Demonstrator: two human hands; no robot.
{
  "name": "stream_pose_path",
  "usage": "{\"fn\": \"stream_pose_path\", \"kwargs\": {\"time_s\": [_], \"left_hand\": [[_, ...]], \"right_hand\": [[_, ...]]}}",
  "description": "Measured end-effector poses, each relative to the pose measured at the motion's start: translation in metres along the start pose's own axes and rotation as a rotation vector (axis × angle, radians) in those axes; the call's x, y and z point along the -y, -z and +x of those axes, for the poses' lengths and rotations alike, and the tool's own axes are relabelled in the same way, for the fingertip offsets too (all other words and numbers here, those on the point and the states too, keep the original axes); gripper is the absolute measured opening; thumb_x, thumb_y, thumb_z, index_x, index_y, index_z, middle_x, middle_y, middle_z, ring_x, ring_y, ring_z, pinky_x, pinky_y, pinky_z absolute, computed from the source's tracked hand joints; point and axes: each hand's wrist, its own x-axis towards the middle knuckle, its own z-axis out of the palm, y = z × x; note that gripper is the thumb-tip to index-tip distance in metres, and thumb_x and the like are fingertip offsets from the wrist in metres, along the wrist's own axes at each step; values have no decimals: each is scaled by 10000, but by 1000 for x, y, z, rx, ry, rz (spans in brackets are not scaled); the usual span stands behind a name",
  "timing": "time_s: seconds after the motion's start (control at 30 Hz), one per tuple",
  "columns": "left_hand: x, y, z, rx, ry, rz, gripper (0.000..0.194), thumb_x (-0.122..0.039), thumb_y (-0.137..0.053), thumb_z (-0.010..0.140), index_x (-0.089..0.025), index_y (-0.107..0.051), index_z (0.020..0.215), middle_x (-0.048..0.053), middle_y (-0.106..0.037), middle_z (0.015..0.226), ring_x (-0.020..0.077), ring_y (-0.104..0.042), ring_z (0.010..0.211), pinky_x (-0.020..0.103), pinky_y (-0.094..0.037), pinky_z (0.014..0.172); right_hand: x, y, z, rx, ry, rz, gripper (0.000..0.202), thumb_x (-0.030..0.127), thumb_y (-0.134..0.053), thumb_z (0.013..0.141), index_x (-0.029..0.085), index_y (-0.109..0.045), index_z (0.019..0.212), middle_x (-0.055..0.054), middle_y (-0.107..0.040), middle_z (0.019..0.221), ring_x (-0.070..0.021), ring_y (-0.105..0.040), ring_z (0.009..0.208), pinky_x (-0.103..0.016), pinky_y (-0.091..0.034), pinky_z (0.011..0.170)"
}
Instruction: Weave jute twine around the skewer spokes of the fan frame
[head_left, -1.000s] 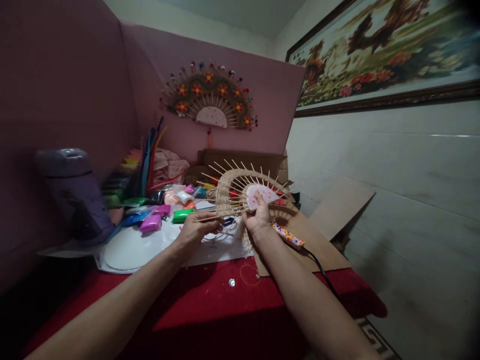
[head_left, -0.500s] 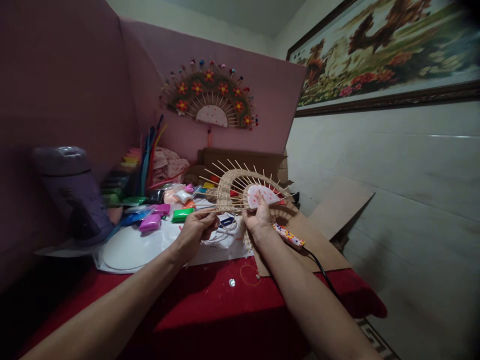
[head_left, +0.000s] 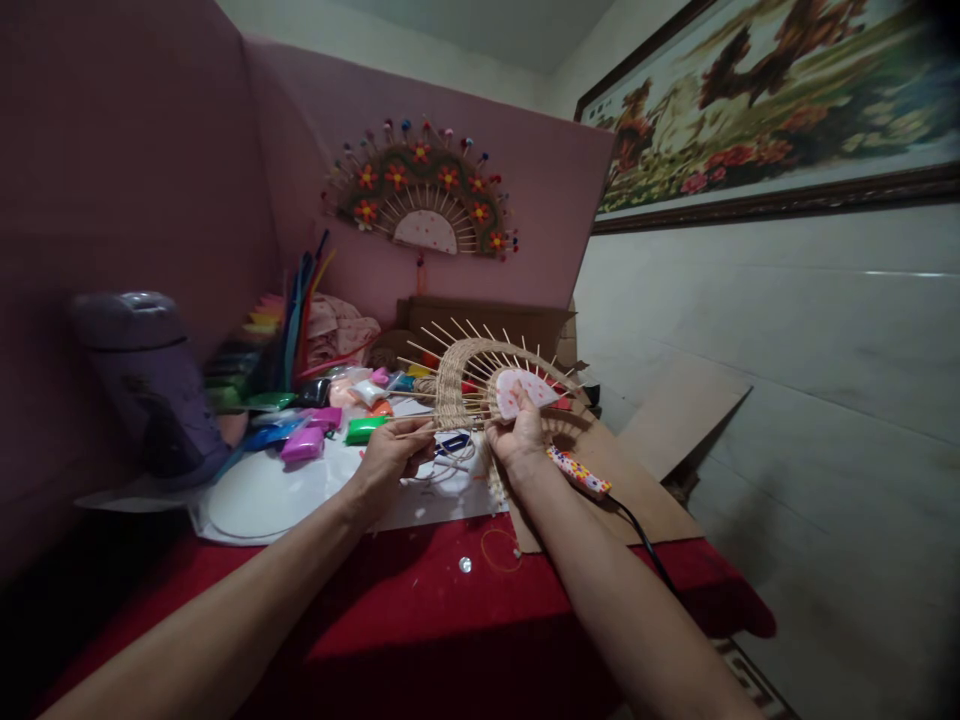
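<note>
Woven fan: centre of the frame, held up above the table, tilted, its woven band (head_left: 451,388) curving round the bare sticks (head_left: 439,340), whose tips poke out beyond it.
Dotted panel: the pink-spotted half-round (head_left: 541,390) at the fan's inner end.
Right hand: the right hand (head_left: 517,437) clamps the fan here, thumb pressed on the panel.
Left hand: the left hand (head_left: 396,455) pinches at the lowest stick ends, left of the band; whether it grips twine too, I cannot tell.
Twine: loose loops (head_left: 448,465) below the fan, just right of the left hand.
Weaving: probably the band's lower edge is being worked, around the end sticks.
Next pass: would seem to call for a steady right grip, sticks kept spaced, twine drawn snug without bending them.
Flowered handle: lower right of centre, the flower-patterned handle (head_left: 579,470) on cardboard (head_left: 637,505).
Wall fan: upper centre, a decorated fan (head_left: 420,170).
</note>
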Motion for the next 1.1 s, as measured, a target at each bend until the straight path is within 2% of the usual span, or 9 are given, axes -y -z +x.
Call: {"fn": "stream_pose_path", "kwargs": {"time_s": [0.17,0.37,0.53,0.63,0.9,1.0,1.1], "left_hand": [[-4,3,4,-92,-59,82,315,-381,-739,551,-117,-670,709,-19,-520,494,48,-385,416,173,-212,380],[-1,14,15,-179,-345,308,246,-364,-695,616,-130,-698,693,-2,-571,513,88,-455,466,216,-339,448],[-1,23,19,-276,-542,569,217,-361,-642,689,-148,-681,672,12,-605,570,109,-500,520,223,-350,479],[-3,28,19,-352,-589,659,215,-374,-633,697,-163,-673,696,18,-638,625,118,-535,552,223,-367,503],[-7,37,20,-513,-654,882,232,-418,-625,706,-189,-660,700,19,-634,608,133,-537,552,240,-378,535],[-9,39,20,-523,-708,961,195,-387,-620,720,-194,-651,720,16,-633,632,133,-539,570,237,-375,548],[-11,40,22,-485,-782,984,142,-325,-582,759,-196,-639,743,6,-625,652,126,-533,587,231,-375,566]], "right_hand": [[1,-3,-2,8,-19,-12,55,169,-546,745,178,-547,800,47,-638,566,-89,-574,448,-200,-484,426],[1,-4,-5,44,-63,-43,66,171,-523,759,164,-548,820,35,-622,549,-114,-572,450,-237,-493,429],[2,-3,-5,55,-101,-70,71,189,-509,770,158,-546,821,22,-613,545,-122,-564,444,-236,-480,412],[2,-6,-8,19,-116,-83,63,179,-494,775,154,-544,803,13,-613,545,-124,-567,450,-236,-480,415],[2,-7,-9,-23,-140,-112,83,166,-476,789,140,-547,757,6,-602,496,-121,-542,404,-212,-437,373],[1,-6,-6,-35,-148,-123,65,141,-488,778,139,-547,753,8,-608,501,-116,-545,408,-209,-453,390],[2,-4,-3,-26,-166,-128,71,119,-482,776,136,-544,746,5,-615,507,-117,-556,417,-212,-470,397]]}}
